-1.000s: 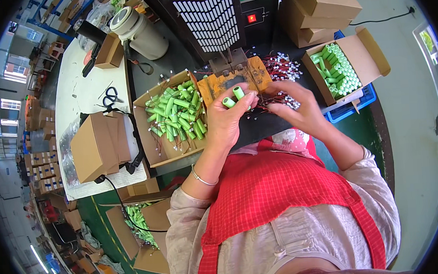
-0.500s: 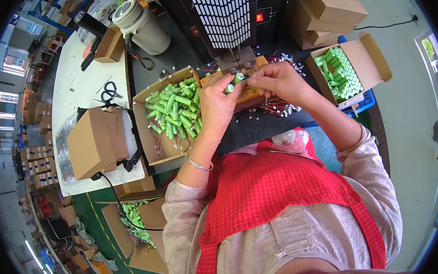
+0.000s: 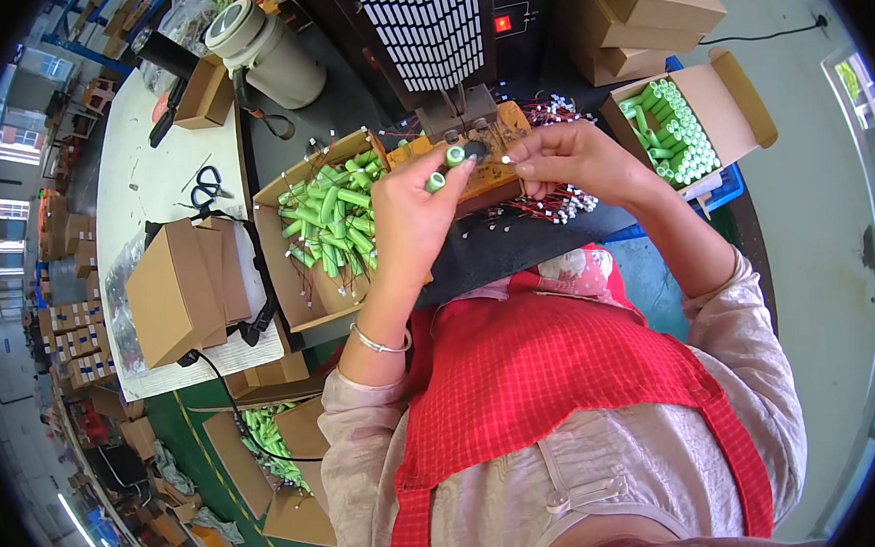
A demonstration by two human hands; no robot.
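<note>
Above the orange block (image 3: 490,178), in the head view, the left hand (image 3: 409,210) curls round two green cylindrical battery cells (image 3: 454,156), while the right hand (image 3: 576,165), fingertips nearly together, pinches what looks like a small white connector (image 3: 506,159). I'd hold the cells steady and pinch lightly; markings beside the red switch (image 3: 503,24) are too small to read.

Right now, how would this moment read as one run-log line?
left hand: holds two green cylinders | right hand: small white piece at fingers | red switch: lit
</note>
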